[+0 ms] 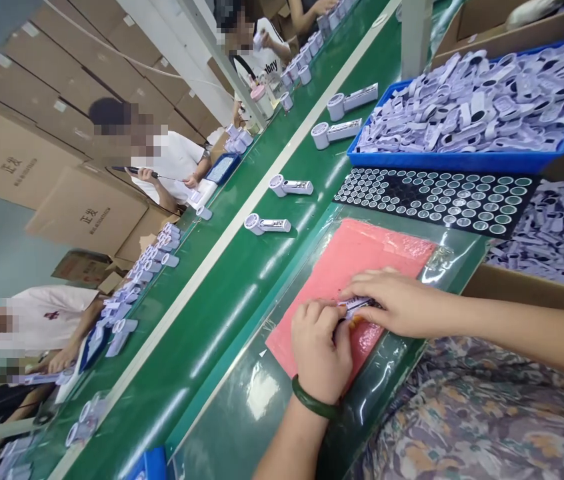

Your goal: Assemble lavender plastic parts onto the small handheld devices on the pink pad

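Both my hands work close together over a pink foam sheet (357, 247) on the bench. Between them lies a small lilac plastic part (355, 305), mostly covered by my fingers. My left hand (319, 347), with a green bangle at its wrist, is curled round the part's near left end. From the right, my right hand (387, 300) presses its bent fingers and thumb on the other end. Past the foam, a black sheet of round clear discs (442, 199) lies flat, with some discs gone from its middle.
A blue tray (427, 159) heaped with lilac parts stands at the back right; more fill a carton below it. Left of the foam runs a green conveyor belt (202, 293) carrying several lilac handheld units (275, 225). Co-workers sit along its far side, beside stacked cartons (87, 220).
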### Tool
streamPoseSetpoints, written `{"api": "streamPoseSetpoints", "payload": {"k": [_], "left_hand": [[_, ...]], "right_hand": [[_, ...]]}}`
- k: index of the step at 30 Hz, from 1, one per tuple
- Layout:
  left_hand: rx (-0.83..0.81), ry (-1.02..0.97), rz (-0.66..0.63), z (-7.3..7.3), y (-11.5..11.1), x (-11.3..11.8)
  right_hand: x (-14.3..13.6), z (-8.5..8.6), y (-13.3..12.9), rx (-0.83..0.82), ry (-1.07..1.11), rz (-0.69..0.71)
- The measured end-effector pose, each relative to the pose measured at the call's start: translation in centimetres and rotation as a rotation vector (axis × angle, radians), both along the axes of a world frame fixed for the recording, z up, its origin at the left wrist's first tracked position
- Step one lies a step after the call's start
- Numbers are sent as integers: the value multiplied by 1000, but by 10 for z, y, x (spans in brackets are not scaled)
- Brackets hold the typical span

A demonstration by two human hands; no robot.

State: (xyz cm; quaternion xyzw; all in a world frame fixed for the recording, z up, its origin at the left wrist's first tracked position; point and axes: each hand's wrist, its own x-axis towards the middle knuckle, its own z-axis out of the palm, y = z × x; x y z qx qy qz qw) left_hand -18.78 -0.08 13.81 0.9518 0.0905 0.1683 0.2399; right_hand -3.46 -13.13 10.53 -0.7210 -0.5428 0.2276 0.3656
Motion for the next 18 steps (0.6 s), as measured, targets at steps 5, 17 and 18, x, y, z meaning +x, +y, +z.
{"api": "streamPoseSetpoints", "payload": {"k": [5,17,18], "left_hand": [[77,32,-19,4,-1,2],[412,58,-14,-3,3,-9],[437,83,-27,2,15,-6]], "right_hand": [[2,-6,-3,43,-34,21],[3,-23,-23,186,2,24],[4,-22,-22,183,25,0]]}}
